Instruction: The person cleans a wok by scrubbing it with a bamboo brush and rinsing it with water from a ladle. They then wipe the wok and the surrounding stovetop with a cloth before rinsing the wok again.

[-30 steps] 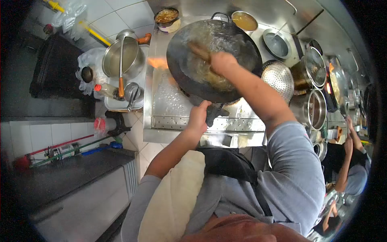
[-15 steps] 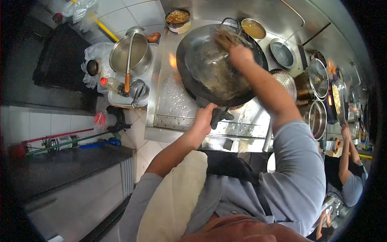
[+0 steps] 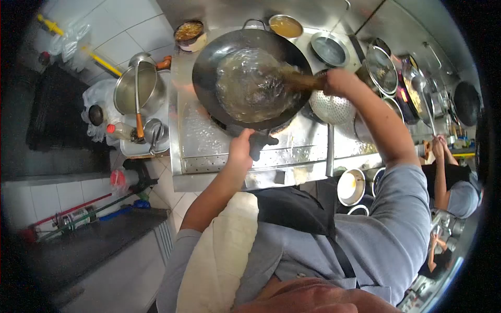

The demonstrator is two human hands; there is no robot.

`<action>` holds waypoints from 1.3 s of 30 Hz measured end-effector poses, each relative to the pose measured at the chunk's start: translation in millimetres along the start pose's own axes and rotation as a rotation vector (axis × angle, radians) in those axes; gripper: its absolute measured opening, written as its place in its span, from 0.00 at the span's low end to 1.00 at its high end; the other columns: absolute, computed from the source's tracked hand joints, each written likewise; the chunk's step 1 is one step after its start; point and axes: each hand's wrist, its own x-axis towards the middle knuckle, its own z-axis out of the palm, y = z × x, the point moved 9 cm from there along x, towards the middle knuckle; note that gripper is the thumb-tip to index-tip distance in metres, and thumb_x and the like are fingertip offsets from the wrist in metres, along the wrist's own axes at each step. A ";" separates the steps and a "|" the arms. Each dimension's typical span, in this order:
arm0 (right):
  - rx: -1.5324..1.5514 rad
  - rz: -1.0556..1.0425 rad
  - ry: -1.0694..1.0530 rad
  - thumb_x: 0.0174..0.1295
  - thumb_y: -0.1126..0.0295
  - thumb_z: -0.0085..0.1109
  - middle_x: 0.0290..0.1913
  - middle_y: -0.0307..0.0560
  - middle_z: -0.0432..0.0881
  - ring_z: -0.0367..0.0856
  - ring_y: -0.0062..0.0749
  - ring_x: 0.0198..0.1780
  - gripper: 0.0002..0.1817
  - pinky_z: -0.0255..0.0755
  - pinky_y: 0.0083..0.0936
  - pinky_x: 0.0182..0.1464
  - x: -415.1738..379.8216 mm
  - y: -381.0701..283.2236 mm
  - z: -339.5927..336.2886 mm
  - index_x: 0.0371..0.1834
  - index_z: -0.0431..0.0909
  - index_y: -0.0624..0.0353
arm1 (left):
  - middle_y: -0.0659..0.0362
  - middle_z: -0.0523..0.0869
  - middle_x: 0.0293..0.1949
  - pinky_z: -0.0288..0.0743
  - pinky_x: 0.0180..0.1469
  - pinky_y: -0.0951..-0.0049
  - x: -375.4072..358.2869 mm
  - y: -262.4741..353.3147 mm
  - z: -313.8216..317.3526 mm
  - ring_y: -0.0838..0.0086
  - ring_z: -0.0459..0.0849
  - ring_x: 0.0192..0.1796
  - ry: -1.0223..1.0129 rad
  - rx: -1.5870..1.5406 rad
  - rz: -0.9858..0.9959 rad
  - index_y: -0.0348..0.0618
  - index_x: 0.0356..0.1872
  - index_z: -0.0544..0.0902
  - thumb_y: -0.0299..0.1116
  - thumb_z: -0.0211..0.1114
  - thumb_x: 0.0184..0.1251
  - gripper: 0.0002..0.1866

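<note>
A large dark wok (image 3: 207, 78) sits on the steel range, with churning, cloudy water (image 3: 245, 86) inside. My right hand (image 3: 342, 83) is closed around a brown wok brush (image 3: 300, 80) above the wok's right side; its bristle end reaches into the water and is blurred by motion. At the near rim, my left hand (image 3: 241, 151) grips the wok's edge through a black cloth (image 3: 260, 144). The fingers there are partly hidden by the cloth. On the far rim a loop handle (image 3: 254, 23) stands free.
To the left, a steel pot (image 3: 125, 96) with a ladle (image 3: 138, 99) stands near a red-capped bottle (image 3: 121, 130). A perforated strainer (image 3: 332, 108) is right of the wok. Behind it are a pan of yellowish liquid (image 3: 286, 26) and a metal bowl (image 3: 330, 49). Another person (image 3: 453, 188) works far right.
The brush and my right hand have swung from the wok's far side to its right side. The camera view has shifted, and my left hand stays at the near rim.
</note>
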 end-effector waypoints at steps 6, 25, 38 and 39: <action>-0.128 0.027 -0.083 0.49 0.68 0.60 0.37 0.56 0.85 0.86 0.50 0.40 0.11 0.80 0.41 0.45 -34.6 -0.6 -14.9 0.36 0.86 0.54 | 0.50 0.86 0.40 0.82 0.44 0.57 -11.1 10.9 -5.1 0.59 0.86 0.37 0.130 0.142 0.058 0.32 0.44 0.80 0.36 0.67 0.58 0.18; -0.097 -0.164 0.063 0.56 0.57 0.60 0.36 0.57 0.84 0.85 0.52 0.40 0.14 0.79 0.45 0.43 -6.9 -54.4 -13.6 0.41 0.84 0.51 | 0.53 0.87 0.39 0.82 0.44 0.65 16.8 -1.0 -3.8 0.63 0.88 0.37 -0.072 -0.022 0.141 0.33 0.43 0.82 0.33 0.62 0.62 0.13; -0.026 -0.300 -0.063 0.52 0.56 0.64 0.35 0.58 0.86 0.86 0.52 0.40 0.18 0.79 0.41 0.43 100.1 -148.0 43.0 0.34 0.86 0.62 | 0.55 0.86 0.32 0.79 0.35 0.68 25.1 -10.0 -7.3 0.67 0.85 0.33 -0.133 -0.115 0.146 0.36 0.35 0.82 0.32 0.64 0.60 0.09; -0.008 -0.369 -0.050 0.51 0.57 0.64 0.34 0.57 0.86 0.86 0.51 0.39 0.17 0.79 0.41 0.43 77.7 -142.5 44.5 0.33 0.86 0.61 | 0.55 0.86 0.32 0.79 0.35 0.68 12.1 -3.5 -0.7 0.67 0.85 0.33 -0.133 -0.119 0.146 0.36 0.35 0.82 0.32 0.64 0.60 0.09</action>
